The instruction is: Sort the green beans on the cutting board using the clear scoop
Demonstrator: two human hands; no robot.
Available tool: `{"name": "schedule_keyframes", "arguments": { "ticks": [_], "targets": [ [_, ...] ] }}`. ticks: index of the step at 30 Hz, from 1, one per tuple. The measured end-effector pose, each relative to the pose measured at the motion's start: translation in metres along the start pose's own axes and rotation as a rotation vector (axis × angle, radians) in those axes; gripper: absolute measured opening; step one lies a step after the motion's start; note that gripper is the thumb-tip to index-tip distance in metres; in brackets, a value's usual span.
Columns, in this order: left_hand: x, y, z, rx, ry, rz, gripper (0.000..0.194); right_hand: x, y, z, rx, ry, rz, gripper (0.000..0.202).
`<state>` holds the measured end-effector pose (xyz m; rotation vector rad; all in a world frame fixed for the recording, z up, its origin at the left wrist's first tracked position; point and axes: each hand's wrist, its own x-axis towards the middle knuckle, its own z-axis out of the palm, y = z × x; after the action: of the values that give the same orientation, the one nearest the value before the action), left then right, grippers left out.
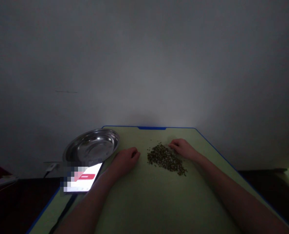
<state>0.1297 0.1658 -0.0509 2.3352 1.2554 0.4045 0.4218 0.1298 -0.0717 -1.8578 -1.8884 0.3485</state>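
Note:
A loose pile of small dark greenish-brown grains (pixel 166 158) lies spread on the pale green table (pixel 144 201). At the pile's upper right edge is my right hand (pixel 182 148), its fingers closed in a pinch; anything between the fingertips is too small to make out. My left hand (pixel 127 159) rests on the table left of the pile, apart from it, with curled fingers. Whatever the left fingers may hold is hidden. Just beyond the left hand sits a wide, shallow steel bowl (pixel 95 148).
A lit phone or tablet (pixel 86 178) lies below the bowl, beside my left forearm, with a dark strap (pixel 65 211) near it. The table has a blue edge and stands against a grey wall (pixel 144 65). A white plug (pixel 51 167) shows at left.

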Motion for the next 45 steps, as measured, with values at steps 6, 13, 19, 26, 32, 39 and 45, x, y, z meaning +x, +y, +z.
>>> {"name": "schedule_keyframes", "arguments": {
  "ticks": [6, 13, 19, 26, 32, 39, 45],
  "targets": [
    [0.002, -0.003, 0.002, -0.013, 0.006, 0.002, 0.025, -0.007, -0.012, -0.001, 0.026, -0.028, -0.032, 0.032],
    [0.002, -0.004, 0.002, 0.039, 0.001, 0.017, 0.026, -0.019, -0.036, -0.007, -0.005, -0.004, -0.078, 0.032],
    [0.006, -0.008, 0.005, 0.059, 0.003, 0.023, 0.027, -0.028, -0.055, -0.007, -0.018, -0.007, -0.129, 0.027],
    [0.003, -0.002, 0.002, 0.005, 0.009, 0.008, 0.026, -0.015, -0.028, -0.032, -0.003, 0.135, -0.017, 0.032],
    [0.002, -0.003, 0.002, -0.018, 0.026, 0.007, 0.024, -0.003, 0.016, -0.045, -0.002, 0.103, 0.179, 0.033],
    [0.003, -0.006, 0.005, -0.081, 0.088, -0.001, 0.027, 0.036, 0.037, -0.039, -0.075, 0.045, 0.322, 0.033],
    [0.002, -0.005, 0.004, -0.070, 0.121, 0.014, 0.030, 0.071, 0.032, -0.023, -0.127, 0.043, 0.290, 0.033]
  ]
}}
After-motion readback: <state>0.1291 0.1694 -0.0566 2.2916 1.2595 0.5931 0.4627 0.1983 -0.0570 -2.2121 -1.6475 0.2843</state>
